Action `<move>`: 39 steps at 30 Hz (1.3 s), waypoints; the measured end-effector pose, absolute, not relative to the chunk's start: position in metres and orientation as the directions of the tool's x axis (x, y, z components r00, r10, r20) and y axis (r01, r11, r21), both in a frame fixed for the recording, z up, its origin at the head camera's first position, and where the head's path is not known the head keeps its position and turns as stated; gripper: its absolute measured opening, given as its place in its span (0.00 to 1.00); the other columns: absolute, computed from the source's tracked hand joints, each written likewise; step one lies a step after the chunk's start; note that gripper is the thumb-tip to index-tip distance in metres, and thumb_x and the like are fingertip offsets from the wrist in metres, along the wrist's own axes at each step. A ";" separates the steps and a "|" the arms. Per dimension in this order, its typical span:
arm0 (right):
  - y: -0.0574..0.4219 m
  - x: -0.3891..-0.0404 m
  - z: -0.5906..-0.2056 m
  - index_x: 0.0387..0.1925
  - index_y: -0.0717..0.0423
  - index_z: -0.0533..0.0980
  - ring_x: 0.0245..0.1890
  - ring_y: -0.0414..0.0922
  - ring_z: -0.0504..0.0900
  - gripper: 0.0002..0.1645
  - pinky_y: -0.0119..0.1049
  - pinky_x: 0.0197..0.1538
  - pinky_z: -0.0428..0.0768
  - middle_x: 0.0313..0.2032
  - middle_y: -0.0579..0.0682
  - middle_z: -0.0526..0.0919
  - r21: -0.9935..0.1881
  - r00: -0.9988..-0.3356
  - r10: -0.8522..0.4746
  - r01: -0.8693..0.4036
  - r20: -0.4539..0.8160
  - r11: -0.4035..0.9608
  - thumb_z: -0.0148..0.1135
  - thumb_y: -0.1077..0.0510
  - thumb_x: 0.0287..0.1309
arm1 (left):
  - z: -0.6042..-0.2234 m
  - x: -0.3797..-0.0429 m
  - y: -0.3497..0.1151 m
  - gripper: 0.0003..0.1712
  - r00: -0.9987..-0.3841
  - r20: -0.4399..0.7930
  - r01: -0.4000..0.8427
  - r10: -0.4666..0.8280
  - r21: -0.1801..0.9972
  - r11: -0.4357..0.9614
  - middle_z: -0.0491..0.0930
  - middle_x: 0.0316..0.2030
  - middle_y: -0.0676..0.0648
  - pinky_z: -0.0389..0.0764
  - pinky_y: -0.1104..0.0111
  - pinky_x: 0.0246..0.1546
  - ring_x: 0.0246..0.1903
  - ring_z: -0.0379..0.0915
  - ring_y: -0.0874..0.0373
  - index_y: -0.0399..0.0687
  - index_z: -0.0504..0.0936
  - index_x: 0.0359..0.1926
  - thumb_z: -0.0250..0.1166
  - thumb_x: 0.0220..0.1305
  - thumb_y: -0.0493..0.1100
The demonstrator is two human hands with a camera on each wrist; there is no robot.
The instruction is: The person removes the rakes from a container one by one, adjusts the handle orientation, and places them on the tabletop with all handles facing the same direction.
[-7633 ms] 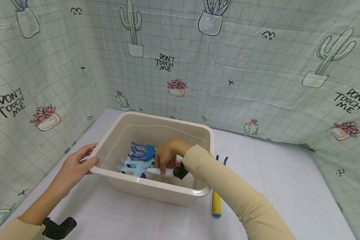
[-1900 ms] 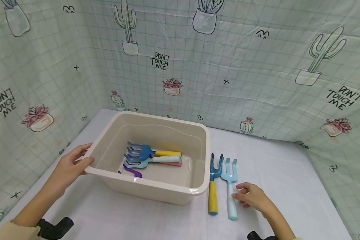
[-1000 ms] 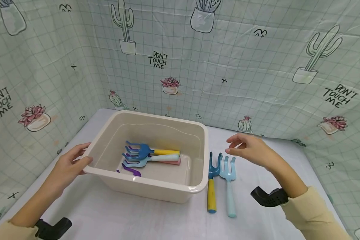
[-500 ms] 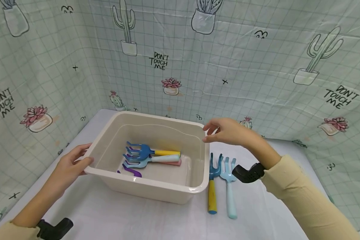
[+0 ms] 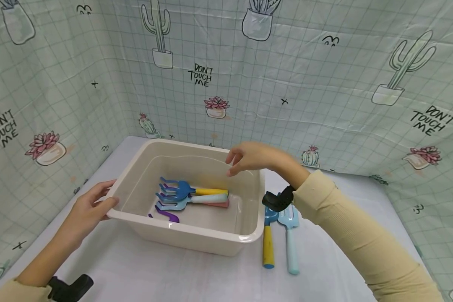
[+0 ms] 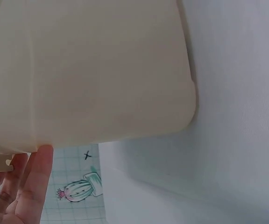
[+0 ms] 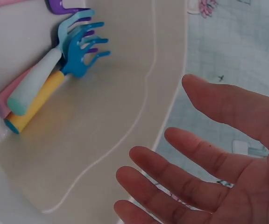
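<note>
My left hand (image 5: 90, 206) grips the left rim of a beige plastic tub (image 5: 188, 243), thumb on top and fingers under the edge. In the left wrist view, the fingers (image 6: 40, 172) touch the tub's rim. Over the tub's back right rim hovers my right hand (image 5: 251, 157), empty, with its fingers spread and slightly bent. Inside the tub lie a blue hand fork with a yellow handle (image 5: 211, 192), a light-blue hand fork (image 5: 209, 199), a pink handle (image 5: 222, 204) and a purple tined piece (image 5: 170, 217). They overlap, so parts are hidden.
Right of the tub, a second blue hand fork with a yellow handle (image 5: 268, 247) and a second light-blue hand fork (image 5: 292, 251) lie side by side on the white tabletop (image 5: 343, 235). A cactus-print cloth (image 5: 305, 75) stands behind and along both sides.
The right hand has left the tub's inside, a light-blue fork now lies beside the yellow-handled one outside, and the hand has moved back left over the tub. The left hand stays put.
</note>
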State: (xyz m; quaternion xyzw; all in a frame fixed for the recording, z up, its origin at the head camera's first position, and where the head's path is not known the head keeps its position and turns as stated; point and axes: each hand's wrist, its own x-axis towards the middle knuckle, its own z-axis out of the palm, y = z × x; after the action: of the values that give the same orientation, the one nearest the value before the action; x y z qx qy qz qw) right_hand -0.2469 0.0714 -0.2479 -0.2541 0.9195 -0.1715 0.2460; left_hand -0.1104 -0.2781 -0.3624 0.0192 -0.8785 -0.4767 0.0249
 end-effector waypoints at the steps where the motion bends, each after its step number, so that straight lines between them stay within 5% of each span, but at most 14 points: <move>1: 0.068 -0.248 -0.249 0.51 0.54 0.74 0.48 0.49 0.77 0.25 0.43 0.52 0.75 0.49 0.53 0.80 -0.449 -0.741 -0.554 -0.376 -0.379 0.810 0.64 0.49 0.52 | -0.362 -0.110 -0.278 0.29 -0.998 0.029 -0.008 -0.059 0.838 0.545 0.66 0.58 0.32 0.79 0.75 0.32 0.37 0.68 0.83 0.39 0.59 0.66 0.52 0.68 0.45; 23: 0.005 -0.258 -0.293 0.46 0.53 0.77 0.37 0.47 0.78 0.22 0.42 0.46 0.79 0.40 0.48 0.79 -0.364 -0.608 -0.545 -0.405 -0.578 0.839 0.67 0.48 0.50 | -0.361 -0.112 -0.280 0.29 -0.997 0.015 -0.025 -0.069 0.837 0.547 0.65 0.59 0.31 0.79 0.76 0.31 0.37 0.67 0.85 0.39 0.59 0.67 0.52 0.68 0.45; 30: -0.013 -0.251 -0.316 0.47 0.53 0.75 0.45 0.53 0.78 0.24 0.46 0.50 0.78 0.50 0.56 0.77 -0.343 -0.508 -0.524 -0.411 -0.683 0.845 0.65 0.47 0.51 | -0.358 -0.112 -0.278 0.29 -0.997 0.019 -0.023 -0.071 0.837 0.547 0.65 0.59 0.31 0.79 0.76 0.31 0.36 0.66 0.85 0.39 0.59 0.67 0.52 0.68 0.44; 39: -0.028 -0.239 -0.342 0.40 0.51 0.75 0.46 0.53 0.78 0.20 0.45 0.51 0.78 0.47 0.54 0.78 -0.309 -0.394 -0.462 -0.391 -0.795 0.867 0.66 0.45 0.50 | -0.362 -0.114 -0.277 0.29 -0.998 0.014 -0.018 -0.057 0.845 0.534 0.66 0.59 0.31 0.79 0.75 0.32 0.36 0.67 0.84 0.39 0.59 0.67 0.52 0.68 0.44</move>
State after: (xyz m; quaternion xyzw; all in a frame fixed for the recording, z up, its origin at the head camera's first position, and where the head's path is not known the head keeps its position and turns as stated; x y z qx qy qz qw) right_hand -0.2391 -0.0281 -0.3417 -0.2556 0.8340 -0.0361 0.4876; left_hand -0.1142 -0.2775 -0.3615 0.0215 -0.8755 -0.4823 0.0198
